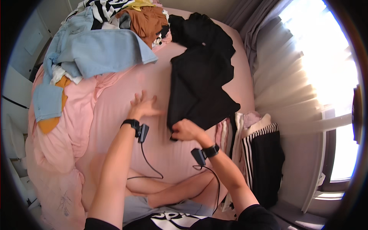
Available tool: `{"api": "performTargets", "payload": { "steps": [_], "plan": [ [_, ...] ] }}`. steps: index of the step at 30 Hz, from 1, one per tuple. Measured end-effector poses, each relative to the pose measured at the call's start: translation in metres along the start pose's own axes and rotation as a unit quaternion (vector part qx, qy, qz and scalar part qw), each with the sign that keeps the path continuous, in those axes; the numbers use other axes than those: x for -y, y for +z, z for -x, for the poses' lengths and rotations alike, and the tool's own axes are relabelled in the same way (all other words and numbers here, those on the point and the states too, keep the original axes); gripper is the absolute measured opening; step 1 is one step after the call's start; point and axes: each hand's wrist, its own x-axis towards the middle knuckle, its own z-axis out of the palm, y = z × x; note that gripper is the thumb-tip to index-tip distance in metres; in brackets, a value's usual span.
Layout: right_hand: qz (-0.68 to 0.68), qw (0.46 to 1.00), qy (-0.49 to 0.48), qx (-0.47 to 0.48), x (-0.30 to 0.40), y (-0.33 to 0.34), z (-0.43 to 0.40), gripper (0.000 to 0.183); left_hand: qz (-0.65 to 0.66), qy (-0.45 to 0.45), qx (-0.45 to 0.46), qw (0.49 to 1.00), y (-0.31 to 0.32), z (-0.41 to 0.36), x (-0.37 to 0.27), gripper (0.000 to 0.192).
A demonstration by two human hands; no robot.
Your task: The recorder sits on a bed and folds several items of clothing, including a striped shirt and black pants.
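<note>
A black garment (198, 83) lies stretched lengthwise over the pink bed sheet (143, 155), right of the middle, its far part bunched and ruffled. At its near left corner, my right hand (185, 130) grips the black cloth between closed fingers. To the left of the garment, my left hand (144, 106) is spread above the sheet with its fingers apart, holding nothing. Each wrist wears a black strap with a small device and a cable.
Light blue jeans (103, 51) and a brown garment (146, 21) lie in a heap at the far left. A pink blanket (74, 115) covers the left edge. Folded clothes (263, 161) stand at right, beside the curtained window (287, 86). My crossed legs are close in front.
</note>
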Motion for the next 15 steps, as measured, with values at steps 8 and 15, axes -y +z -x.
{"api": "performTargets", "payload": {
  "steps": [8, 15],
  "plan": [
    [-0.091, 0.988, -0.014, 0.126, 0.135, 0.105, 0.091, 0.028, 0.466, -0.007, 0.013, 0.885, 0.034, 0.031, 0.005, 0.081],
    [-0.081, 0.963, 0.019, 0.255, 0.157, 0.112, 0.16, 0.026, 0.481, -0.019, -0.046, 0.875, 0.096, 0.127, 0.04, 0.043]
  ]
}}
